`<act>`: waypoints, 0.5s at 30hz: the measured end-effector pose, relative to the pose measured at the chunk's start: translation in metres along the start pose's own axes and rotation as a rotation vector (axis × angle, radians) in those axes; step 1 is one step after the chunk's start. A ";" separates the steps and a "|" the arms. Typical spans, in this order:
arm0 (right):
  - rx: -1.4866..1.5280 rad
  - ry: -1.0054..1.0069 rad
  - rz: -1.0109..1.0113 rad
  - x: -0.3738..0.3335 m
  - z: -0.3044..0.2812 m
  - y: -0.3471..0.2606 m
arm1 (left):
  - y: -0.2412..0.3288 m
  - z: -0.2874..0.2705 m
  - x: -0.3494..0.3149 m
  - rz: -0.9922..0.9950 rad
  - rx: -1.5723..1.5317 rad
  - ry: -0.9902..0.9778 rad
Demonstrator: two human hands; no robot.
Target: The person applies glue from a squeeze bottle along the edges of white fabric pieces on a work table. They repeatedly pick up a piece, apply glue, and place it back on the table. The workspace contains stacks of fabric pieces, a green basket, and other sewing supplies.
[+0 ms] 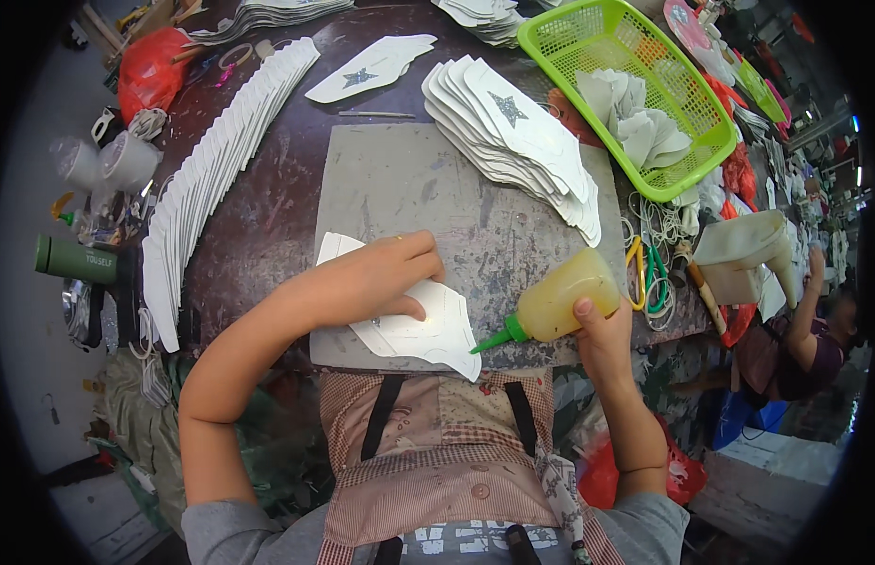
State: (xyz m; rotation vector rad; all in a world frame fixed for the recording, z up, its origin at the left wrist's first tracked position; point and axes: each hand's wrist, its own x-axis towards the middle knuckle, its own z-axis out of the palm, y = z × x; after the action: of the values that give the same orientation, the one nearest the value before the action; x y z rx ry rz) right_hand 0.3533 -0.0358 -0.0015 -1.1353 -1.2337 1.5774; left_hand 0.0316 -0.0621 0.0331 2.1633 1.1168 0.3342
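My right hand is wrapped round a squeeze bottle of yellowish liquid, tilted so that its green nozzle points left and down. The nozzle tip is at the right end of a white shoe-upper piece, close to its edge; whether it touches I cannot tell. My left hand lies over that piece with bent fingers, holding it down on the grey board. Part of the piece is hidden under the hand. Beyond the board's right half rests a stack of white pieces, the top one bearing a glittery star.
A long fanned row of white pieces curves along the left. One star piece and a thin rod lie beyond the board. To the right are a green basket, yellow-handled scissors, and a plastic container. Another person sits far right.
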 end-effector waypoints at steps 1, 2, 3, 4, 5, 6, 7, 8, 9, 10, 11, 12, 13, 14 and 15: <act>0.005 0.003 -0.001 -0.003 -0.002 0.001 | 0.001 0.000 0.000 0.000 0.008 0.004; -0.012 0.006 0.003 -0.006 -0.004 0.001 | 0.002 0.000 0.000 -0.002 0.014 0.009; -0.029 0.009 0.008 -0.011 -0.005 0.000 | 0.003 0.001 -0.001 -0.006 0.032 0.014; -0.046 0.012 0.012 -0.016 -0.007 0.000 | 0.004 0.001 -0.002 -0.010 0.050 0.019; -0.073 0.015 0.002 -0.023 -0.008 0.001 | 0.005 0.001 -0.001 -0.010 0.067 0.024; -0.100 0.017 -0.007 -0.032 -0.009 0.004 | 0.007 0.002 -0.002 -0.029 0.057 0.038; -0.128 0.019 -0.016 -0.040 -0.009 0.006 | 0.009 0.002 -0.005 -0.048 0.046 0.052; -0.078 0.055 -0.036 -0.049 -0.010 0.011 | 0.012 0.004 -0.007 -0.065 0.035 0.065; -0.026 0.088 -0.056 -0.056 -0.010 0.017 | 0.014 0.008 -0.012 -0.103 0.024 0.129; 0.026 0.120 -0.077 -0.059 -0.011 0.020 | 0.017 0.013 -0.020 -0.142 0.012 0.192; 0.106 0.110 -0.117 -0.058 -0.010 0.012 | 0.020 0.017 -0.027 -0.184 0.005 0.253; 0.136 0.127 -0.127 -0.054 -0.011 0.009 | 0.023 0.022 -0.031 -0.191 0.031 0.298; 0.166 0.145 -0.137 -0.045 -0.014 0.006 | 0.025 0.026 -0.035 -0.199 0.058 0.344; 0.192 0.164 -0.147 -0.039 -0.018 0.004 | 0.027 0.029 -0.037 -0.203 0.082 0.391; 0.150 0.094 -0.098 -0.033 -0.027 0.006 | 0.028 0.030 -0.037 -0.206 0.099 0.391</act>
State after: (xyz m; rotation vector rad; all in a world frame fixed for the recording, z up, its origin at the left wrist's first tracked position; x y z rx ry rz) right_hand 0.3872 -0.0614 -0.0049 -1.0267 -1.0743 1.4995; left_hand 0.0419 -0.1163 0.0320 2.0947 1.5891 0.6386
